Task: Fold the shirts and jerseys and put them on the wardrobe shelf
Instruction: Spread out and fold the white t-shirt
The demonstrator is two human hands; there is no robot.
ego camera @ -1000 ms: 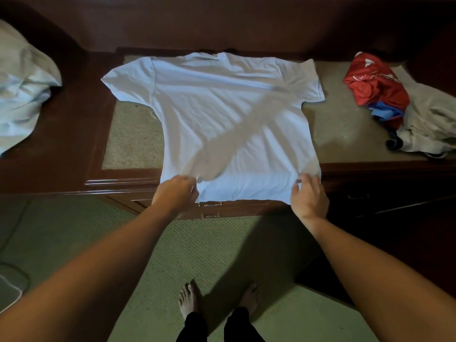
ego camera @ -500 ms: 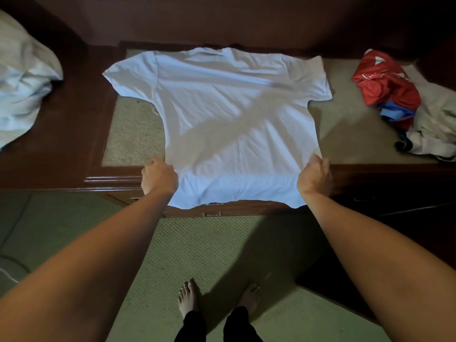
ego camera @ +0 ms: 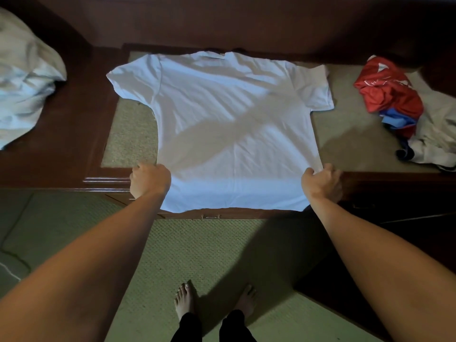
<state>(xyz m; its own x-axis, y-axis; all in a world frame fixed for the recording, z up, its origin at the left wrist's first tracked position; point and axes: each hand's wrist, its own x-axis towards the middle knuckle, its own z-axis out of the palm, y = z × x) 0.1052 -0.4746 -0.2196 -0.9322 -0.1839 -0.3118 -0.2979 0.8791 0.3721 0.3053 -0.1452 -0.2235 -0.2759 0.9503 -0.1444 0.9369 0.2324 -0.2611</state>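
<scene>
White shirt [ego camera: 229, 129] lying flat, collar far, on wooden dresser top [ego camera: 74, 134], hem overhanging near edge. Risk: uneven pulling skewing it, or sliding it off edge toward floor; red jersey [ego camera: 387, 90] waiting right of shirt. Left hand [ego camera: 149, 180] and right hand [ego camera: 322, 183] gripping side seams, fingers curled, arms reaching straight.

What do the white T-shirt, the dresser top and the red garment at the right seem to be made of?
White T-shirt: soft matte knit, likely cotton, going by its fine wrinkles and limp drape over the edge.
Dresser top: dark reddish wood with a glossy finish that catches highlights along the moulded edge; whether solid or veneer is unclear.
Red garment: smoother, slightly shiny fabric with print, possibly synthetic jersey.
</scene>
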